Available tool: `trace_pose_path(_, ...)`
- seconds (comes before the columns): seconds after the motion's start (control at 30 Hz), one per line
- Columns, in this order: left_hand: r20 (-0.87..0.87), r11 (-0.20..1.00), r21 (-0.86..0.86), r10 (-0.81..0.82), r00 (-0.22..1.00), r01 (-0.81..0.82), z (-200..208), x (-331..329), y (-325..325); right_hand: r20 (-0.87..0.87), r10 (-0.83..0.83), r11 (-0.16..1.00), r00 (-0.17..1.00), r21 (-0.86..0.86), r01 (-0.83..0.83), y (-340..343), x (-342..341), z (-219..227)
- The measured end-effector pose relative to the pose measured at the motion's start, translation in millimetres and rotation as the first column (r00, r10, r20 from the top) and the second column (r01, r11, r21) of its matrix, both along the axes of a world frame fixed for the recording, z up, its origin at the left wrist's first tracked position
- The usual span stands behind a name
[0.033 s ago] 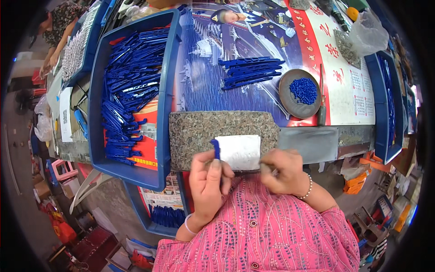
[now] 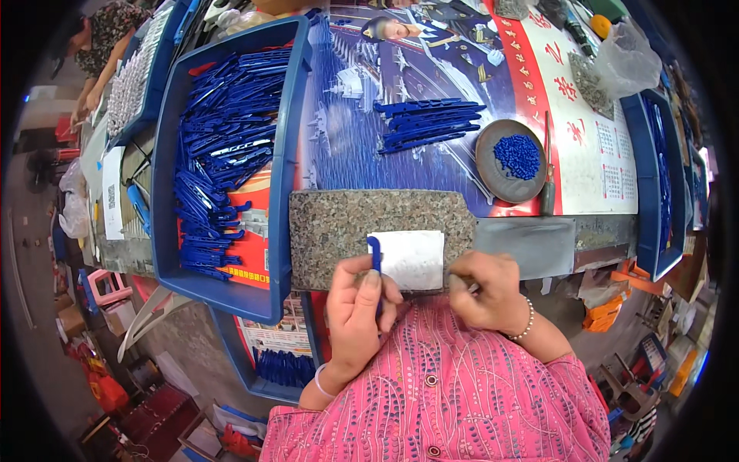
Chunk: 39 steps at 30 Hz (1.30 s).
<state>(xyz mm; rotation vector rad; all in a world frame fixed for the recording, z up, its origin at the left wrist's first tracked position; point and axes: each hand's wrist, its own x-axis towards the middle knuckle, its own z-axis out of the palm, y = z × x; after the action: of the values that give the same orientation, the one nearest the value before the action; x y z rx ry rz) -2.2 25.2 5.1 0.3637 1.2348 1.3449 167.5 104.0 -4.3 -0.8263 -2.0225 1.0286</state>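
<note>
Between thumb and fingers, my left hand [image 2: 358,304] grips a slim blue plastic strip [image 2: 376,252], its hooked end pointing up beside a white pad [image 2: 412,262]. To the right of that pad, my right hand [image 2: 491,294] is closed in a pinch. What its fingertips hold, if anything, is too small to make out. Under the pad lies a speckled granite slab [image 2: 331,219]. Beyond the slab, a loose row of similar blue strips [image 2: 429,125] rests on the printed table cover. A round dark dish [image 2: 489,179] at the right holds small blue beads [image 2: 516,156].
At my left stands a large blue bin [image 2: 295,123] heaped with blue strips. A lower bin [image 2: 240,362] has more of them. A screwdriver-like tool [image 2: 548,196] lies beside the dish. Another blue bin [image 2: 643,154] is at the far right. A person [image 2: 108,46] sits at the upper left.
The blue strip in my left hand has shifted slightly to the right, closer over the white pad's edge. My right hand has moved slightly to the right as well.
</note>
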Motion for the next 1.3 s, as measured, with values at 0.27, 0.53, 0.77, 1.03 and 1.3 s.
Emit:
trace_pose_path(0.27,0.067,0.996,-0.027,-0.078,0.995,0.08,-1,-2,-1,0.108,-0.176,0.958,0.979,-0.208,0.195,-4,47,16)
trace_pose_path(0.53,-0.419,0.964,0.068,-0.207,0.884,0.258,-7,8,-3,0.459,-0.044,0.943,0.887,-0.273,0.188,-27,98,27)
trace_pose_path(0.77,-0.652,0.895,0.008,-0.334,0.681,0.446,16,8,-1,0.552,-0.048,0.899,0.832,-0.339,0.277,-42,91,43)
trace_pose_path(1.03,-0.83,0.924,-0.003,-0.215,0.514,0.382,13,8,-13,0.353,0.119,0.977,0.928,-0.21,-0.045,-34,35,46)
trace_pose_path(1.3,-0.858,0.943,-0.028,-0.194,0.476,0.333,18,3,-20,0.444,0.094,0.995,0.891,-0.001,-0.105,-31,14,47)
